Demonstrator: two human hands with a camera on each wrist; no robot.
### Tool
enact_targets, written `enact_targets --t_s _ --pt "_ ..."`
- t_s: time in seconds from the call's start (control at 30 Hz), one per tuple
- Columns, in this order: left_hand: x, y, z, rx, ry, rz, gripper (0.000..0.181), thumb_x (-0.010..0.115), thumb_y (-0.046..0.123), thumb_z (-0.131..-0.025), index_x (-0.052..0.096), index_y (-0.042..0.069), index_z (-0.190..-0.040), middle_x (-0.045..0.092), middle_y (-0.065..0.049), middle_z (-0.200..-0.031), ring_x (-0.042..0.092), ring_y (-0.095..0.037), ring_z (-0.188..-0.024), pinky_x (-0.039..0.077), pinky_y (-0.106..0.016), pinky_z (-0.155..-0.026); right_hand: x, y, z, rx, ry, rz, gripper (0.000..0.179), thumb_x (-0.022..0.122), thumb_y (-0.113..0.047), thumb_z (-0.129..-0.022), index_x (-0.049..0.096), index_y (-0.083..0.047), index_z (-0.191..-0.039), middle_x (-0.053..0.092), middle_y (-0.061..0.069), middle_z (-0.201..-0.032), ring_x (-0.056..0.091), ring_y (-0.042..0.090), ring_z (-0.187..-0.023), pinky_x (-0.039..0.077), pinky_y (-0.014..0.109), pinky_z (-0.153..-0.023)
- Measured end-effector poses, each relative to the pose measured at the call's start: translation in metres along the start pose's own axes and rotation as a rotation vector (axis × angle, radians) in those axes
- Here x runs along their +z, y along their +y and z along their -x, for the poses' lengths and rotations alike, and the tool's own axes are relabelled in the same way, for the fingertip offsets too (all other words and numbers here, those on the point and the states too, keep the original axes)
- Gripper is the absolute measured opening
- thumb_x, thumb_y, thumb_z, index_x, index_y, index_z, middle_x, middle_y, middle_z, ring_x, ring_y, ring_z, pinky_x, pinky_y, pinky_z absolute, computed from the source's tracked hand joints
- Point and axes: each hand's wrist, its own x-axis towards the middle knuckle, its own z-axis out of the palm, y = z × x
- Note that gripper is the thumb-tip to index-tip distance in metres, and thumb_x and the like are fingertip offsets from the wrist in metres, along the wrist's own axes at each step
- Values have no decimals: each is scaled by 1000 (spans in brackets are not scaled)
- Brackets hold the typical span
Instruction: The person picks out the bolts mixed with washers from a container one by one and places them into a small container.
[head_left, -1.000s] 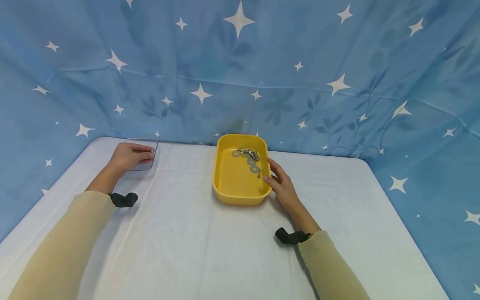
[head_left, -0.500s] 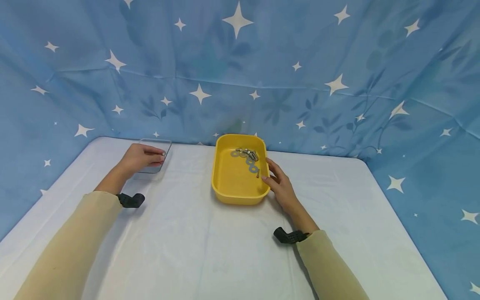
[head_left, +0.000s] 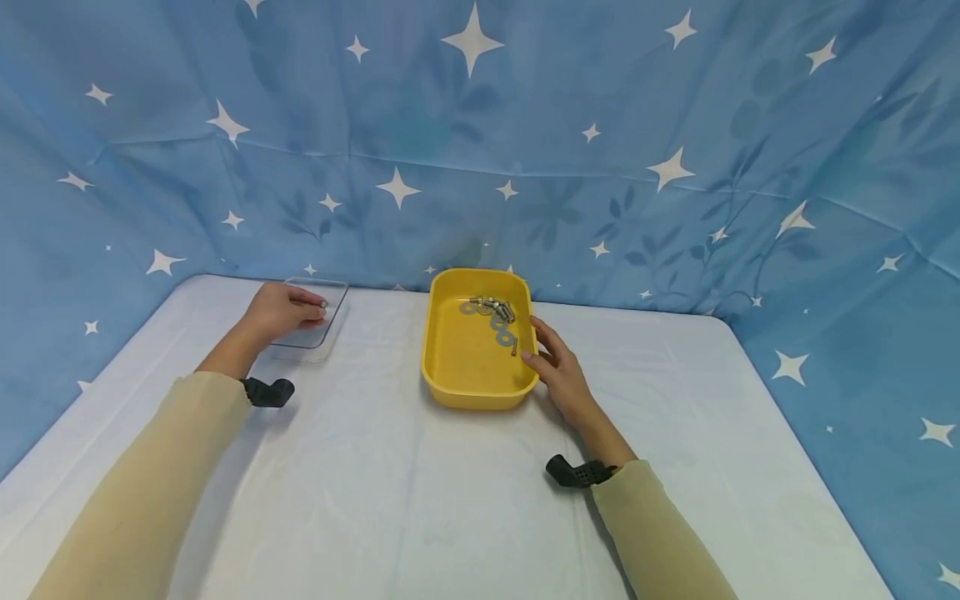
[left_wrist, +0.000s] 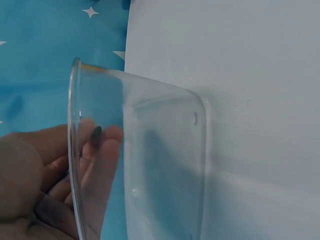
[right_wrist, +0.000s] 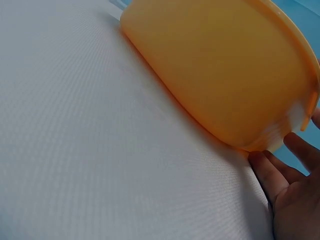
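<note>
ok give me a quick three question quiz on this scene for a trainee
1. True or false: the flat washers lie inside the yellow plastic tub.

2. The right hand touches: A) a sleeve B) the tub's rim C) the curtain

3. Fill in: in the left wrist view, the left hand pinches a small metal piece seen through a ____ container.

Key: 1 true; 2 B; 3 clear

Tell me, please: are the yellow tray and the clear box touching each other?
Apart. The head view shows it: a strip of white cloth lies plainly between the clear box and the yellow tray.
</note>
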Motion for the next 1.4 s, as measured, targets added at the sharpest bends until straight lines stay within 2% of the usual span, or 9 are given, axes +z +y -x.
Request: enact_targets --t_s 0.13,0.37,0.7,0.97,1.2,1.4 --pt "1 2 -7 -42 7 -10 37 65 14 -99 63 -3 -131 62 -24 -134 67 3 -76 63 -26 -83 -1 1 1 4 0 -6 63 58 -29 -103 30 -31 -159 29 8 -167 40 39 -147 39 57 -119" --pt "5 3 -18 -84 27 -42 37 65 16 -98 65 -2 -130 64 -25 -132 67 1 -73 60 -40 -95 0 5 2 -2 -11 -26 63 59 -30 -103 30 -30 -160 30 8 -166 41 39 -147 42 57 -116" --pt "8 -2 -29 -125 28 -59 34 67 13 -96 68 -5 -125 74 -15 -109 66 0 -65 61 -27 -76 3 3 1 -3 -16 -8 63 59 -30 -102 31 -32 -159 30 6 -166 40 38 -148 41 56 -117" --pt "11 -5 -38 -155 -1 -83 35 66 15 -96 69 -2 -126 71 4 -80 65 -1 -65 54 -23 -71 3 2 0 -13 -4 4 64 59 -29 -102 31 -29 -159 30 6 -166 41 37 -148 39 54 -119" --pt "15 -4 -49 -188 -21 20 38 67 12 -95 66 -3 -130 67 8 -76 65 0 -63 58 -19 -65 -1 3 -1 -4 8 28 63 59 -31 -102 31 -33 -159 31 5 -166 42 37 -147 41 54 -117" --pt "16 -4 -52 -210 -3 52 37 68 9 -94 66 -5 -129 67 5 -78 66 -1 -61 60 -20 -64 -1 4 -3 -2 12 25 62 58 -30 -102 32 -33 -158 32 6 -166 42 37 -147 41 54 -117"
